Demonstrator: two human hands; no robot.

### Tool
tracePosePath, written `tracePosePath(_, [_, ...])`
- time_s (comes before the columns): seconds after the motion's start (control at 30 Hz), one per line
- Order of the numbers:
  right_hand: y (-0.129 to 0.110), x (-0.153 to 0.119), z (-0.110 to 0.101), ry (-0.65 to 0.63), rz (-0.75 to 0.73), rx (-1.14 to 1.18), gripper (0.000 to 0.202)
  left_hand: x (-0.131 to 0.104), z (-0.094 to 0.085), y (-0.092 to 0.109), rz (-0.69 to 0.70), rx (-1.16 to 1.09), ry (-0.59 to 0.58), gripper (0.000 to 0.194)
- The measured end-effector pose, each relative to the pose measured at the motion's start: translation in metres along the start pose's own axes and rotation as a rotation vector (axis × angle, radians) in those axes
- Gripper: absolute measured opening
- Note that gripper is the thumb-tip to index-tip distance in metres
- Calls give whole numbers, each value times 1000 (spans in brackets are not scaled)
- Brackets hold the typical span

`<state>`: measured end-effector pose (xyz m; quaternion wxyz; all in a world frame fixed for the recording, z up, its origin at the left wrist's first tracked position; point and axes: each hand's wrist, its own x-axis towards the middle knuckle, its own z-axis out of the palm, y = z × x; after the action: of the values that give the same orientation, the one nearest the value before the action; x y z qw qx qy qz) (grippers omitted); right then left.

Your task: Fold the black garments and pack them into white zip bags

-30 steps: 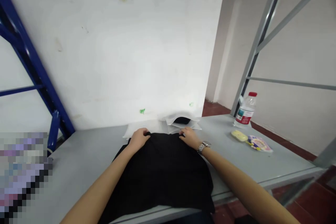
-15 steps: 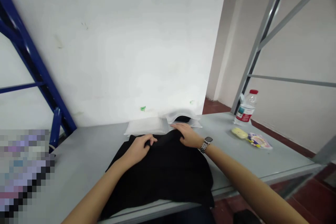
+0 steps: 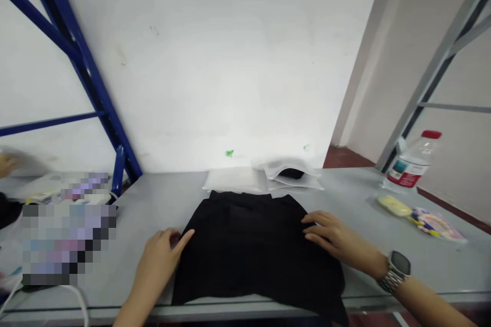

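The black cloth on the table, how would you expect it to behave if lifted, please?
The black cloth would probably hang limp, as one corner droops over the edge of the table. It seems likely light, lying flat and thin.

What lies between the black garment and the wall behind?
In the head view, frosted plastic bags lie on the grey table between the black garment and white wall, the right bag gaping open.

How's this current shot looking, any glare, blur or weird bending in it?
Head view: the white panel glows brightest low in its middle; the black cloth is so dark that few folds show; the bottle label is too soft to read; the blue post and grey post splay outward, probably wide-angle stretch; mosaic blocks hide detail at left.
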<state>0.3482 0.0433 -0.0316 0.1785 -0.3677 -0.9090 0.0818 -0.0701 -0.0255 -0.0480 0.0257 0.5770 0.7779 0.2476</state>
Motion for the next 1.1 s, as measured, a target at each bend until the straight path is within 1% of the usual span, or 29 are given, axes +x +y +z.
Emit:
tracePosePath(0.07, [6, 2, 9, 71, 116, 72, 24, 0, 1, 0, -24, -20, -64, 46])
tracePosePath(0.13, [12, 6, 19, 152, 225, 130, 22, 2, 1, 5, -30, -38, -92, 42])
tracePosePath(0.17, [15, 8, 24, 184, 269, 156, 31, 2, 0, 9, -17, -50, -78, 38])
tracePosePath(0.23, [22, 12, 33, 217, 327, 196, 55, 4, -2, 20, 19, -73, 4, 28])
tracePosePath(0.27, [25, 14, 37, 220, 343, 207, 61, 5, -4, 27, 37, -84, 54, 23])
tracePosePath(0.33, [31, 17, 42, 213, 354, 210, 64, 4, -7, 48, 74, -109, 124, 17])
tracePosePath(0.4, [36, 19, 44, 196, 353, 205, 62, 1, -4, 74, 148, -138, 124, 20])
tracePosePath(0.47, [39, 20, 44, 174, 359, 207, 61, -6, 5, 102, 278, -148, 74, 33])
tracePosePath(0.53, [41, 20, 44, 160, 397, 207, 63, -16, 20, 126, 409, -88, -31, 47])
tracePosePath(0.57, [42, 21, 43, 154, 427, 206, 64, -22, 28, 135, 447, -40, -98, 50])
tracePosePath(0.63, [40, 21, 42, 142, 489, 206, 62, -32, 42, 148, 460, 27, -196, 48])
tracePosePath(0.67, [38, 22, 41, 139, 511, 210, 59, -36, 47, 151, 446, 20, -210, 46])
tracePosePath(0.73, [33, 23, 38, 157, 528, 216, 48, -42, 52, 154, 410, -79, -200, 46])
tracePosePath(0.77, [30, 24, 35, 185, 519, 213, 41, -43, 52, 154, 392, -151, -192, 50])
tracePosePath(0.87, [18, 30, 21, 267, 470, 210, 19, -43, 50, 153, 328, -358, -213, 77])
tracePosePath(0.93, [9, 39, 4, 260, 479, 271, 10, -41, 48, 154, 269, -440, -237, 96])
tracePosePath(1.0, [-3, 53, -15, 230, 508, 434, 10, -40, 45, 157, 216, -475, -259, 109])
tracePosePath(1.1, [-30, 88, -42, 183, 498, 859, 12, -38, 39, 160, 144, -537, -269, 115])
